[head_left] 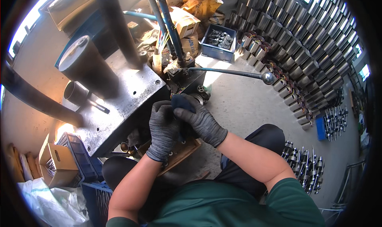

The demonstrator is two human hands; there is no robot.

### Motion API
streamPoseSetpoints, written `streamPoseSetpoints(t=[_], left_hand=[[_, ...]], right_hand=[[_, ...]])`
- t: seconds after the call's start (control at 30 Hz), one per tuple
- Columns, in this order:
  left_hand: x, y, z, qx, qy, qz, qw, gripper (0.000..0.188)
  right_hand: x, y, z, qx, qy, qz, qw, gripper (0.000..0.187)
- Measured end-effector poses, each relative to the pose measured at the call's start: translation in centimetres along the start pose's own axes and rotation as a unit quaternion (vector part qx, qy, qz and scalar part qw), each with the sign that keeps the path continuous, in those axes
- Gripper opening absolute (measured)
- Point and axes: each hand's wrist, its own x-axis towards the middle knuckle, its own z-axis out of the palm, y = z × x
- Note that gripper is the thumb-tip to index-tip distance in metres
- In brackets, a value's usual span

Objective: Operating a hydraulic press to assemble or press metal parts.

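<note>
Both my hands wear grey knit gloves with dark palms and meet in front of the press table's edge. My left hand (162, 125) is curled, its fingertips turned inward beside the other hand. My right hand (199, 119) is closed, with thumb and fingers bent toward the left one. Whatever lies between them is hidden by the gloves. Just beyond the right fingers shows a shiny metal ring (197, 98); whether it is held, I cannot tell. Close by is the steel press table (123, 103), carrying a large metal cylinder (89, 68) and a short rod (99, 106).
A blue lever with a ball end (267, 78) reaches out to the right. Behind it stands a blue bin (217, 54) of metal parts. Stacked metal cylinders (294, 40) line the right side; several shafts (304, 167) stand on the floor. Cartons (59, 163) lie at left.
</note>
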Motion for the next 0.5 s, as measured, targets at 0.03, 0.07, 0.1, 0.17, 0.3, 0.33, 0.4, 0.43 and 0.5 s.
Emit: streamPoseSetpoints(t=[0.03,0.07,0.1,0.17,0.3,0.33,0.4,0.43,0.5], left_hand=[[0.0,0.2,0.0,0.014,0.001,0.013,1.0,0.027],[-0.1,0.4,0.0,0.028,0.002,0.026,0.999,0.027],[-0.1,0.6,0.0,-0.003,-0.007,-0.004,1.0,0.029],[-0.2,0.8,-0.1,0.02,-0.012,0.01,1.0,0.03],[-0.3,1.3,-0.5,-0.008,-0.024,0.001,1.0,0.033],[-0.3,1.4,-0.6,-0.015,-0.028,-0.01,0.999,0.033],[-0.5,1.9,-0.5,-0.059,-0.027,-0.02,0.998,0.035],[-0.6,2.1,-0.5,-0.092,-0.023,-0.032,0.995,0.036],[-0.7,2.5,-0.4,-0.126,-0.022,-0.053,0.99,0.039]], right_hand=[[0.0,0.0,-0.1,-0.002,-0.004,0.002,1.0,0.056],[0.0,0.0,-0.3,-0.004,-0.011,0.004,1.0,0.055],[0.0,0.1,-0.4,0.0,-0.017,0.002,1.0,0.053],[-0.1,0.3,-0.5,-0.004,-0.001,0.01,1.0,0.049],[-0.3,0.3,-0.2,0.023,0.014,-0.012,1.0,0.04],[-0.4,0.1,-0.1,0.044,0.012,-0.013,0.999,0.039],[-0.5,-0.2,0.0,0.072,0.013,-0.005,0.997,0.036],[-0.6,-0.3,-0.1,0.055,0.016,-0.004,0.998,0.038],[-0.7,-0.5,-0.4,0.043,0.022,-0.009,0.999,0.041]])
